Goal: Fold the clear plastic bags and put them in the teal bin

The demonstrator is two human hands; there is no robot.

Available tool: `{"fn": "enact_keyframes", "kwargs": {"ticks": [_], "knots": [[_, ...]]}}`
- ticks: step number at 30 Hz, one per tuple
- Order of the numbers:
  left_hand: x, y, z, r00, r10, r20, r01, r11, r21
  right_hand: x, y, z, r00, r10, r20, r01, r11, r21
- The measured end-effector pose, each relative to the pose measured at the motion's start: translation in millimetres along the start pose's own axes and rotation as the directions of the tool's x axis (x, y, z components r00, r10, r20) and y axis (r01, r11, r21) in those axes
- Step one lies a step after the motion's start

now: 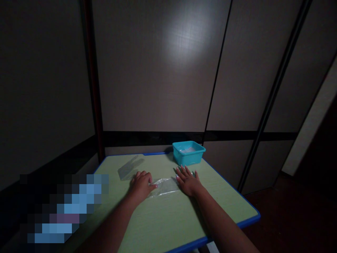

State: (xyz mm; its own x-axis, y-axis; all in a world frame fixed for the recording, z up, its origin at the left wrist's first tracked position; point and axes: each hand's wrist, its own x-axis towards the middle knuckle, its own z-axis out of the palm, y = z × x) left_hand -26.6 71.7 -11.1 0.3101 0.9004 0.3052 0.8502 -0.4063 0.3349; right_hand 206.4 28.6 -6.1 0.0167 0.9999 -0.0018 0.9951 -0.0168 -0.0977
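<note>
Smoothing clear, crinkled plastic film (166, 187) needs even pressure; the right hand (189, 183) splays released fingers; the left hand (141, 185) curls, grip unclear.

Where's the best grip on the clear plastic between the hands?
Probably the near edge of the clear plastic, midway along, pinched from the wearer's side: it lies nearly flat, its middle bare, with the left hand and right hand toward its ends.

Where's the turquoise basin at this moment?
In the head view, the turquoise basin sits right of centre, at the far right corner of the table, just beyond the right hand and in front of the panelled wall.
</note>
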Motion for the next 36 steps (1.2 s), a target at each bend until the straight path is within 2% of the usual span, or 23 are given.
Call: {"fn": "enact_keyframes", "kwargs": {"ticks": [5,11,18,25,36], "knots": [[1.0,0.2,1.4,0.997,0.061,-0.038,-0.065,0.994,-0.091,-0.2,-0.8,-1.2,1.0,0.005,0.011,-0.005,1.0,0.004],[1.5,-0.9,11.7,0.995,0.064,0.072,-0.041,0.956,-0.29,-0.6,-0.9,-2.5,1.0,0.002,0.026,-0.002,1.0,0.0],[2.7,-1.6,11.2,0.997,0.073,0.036,-0.054,0.921,-0.387,2.7,3.2,2.0,1.0,-0.017,0.001,0.017,1.0,0.024],[4.1,-1.7,6.0,1.0,-0.007,0.01,0.009,0.954,-0.301,1.1,1.5,-0.3,1.0,-0.001,0.024,0.001,1.0,0.002],[7.5,-6.5,5.0,0.997,0.035,-0.074,-0.047,0.985,-0.169,2.6,2.9,1.8,1.0,-0.009,0.011,0.008,1.0,0.026]]}}
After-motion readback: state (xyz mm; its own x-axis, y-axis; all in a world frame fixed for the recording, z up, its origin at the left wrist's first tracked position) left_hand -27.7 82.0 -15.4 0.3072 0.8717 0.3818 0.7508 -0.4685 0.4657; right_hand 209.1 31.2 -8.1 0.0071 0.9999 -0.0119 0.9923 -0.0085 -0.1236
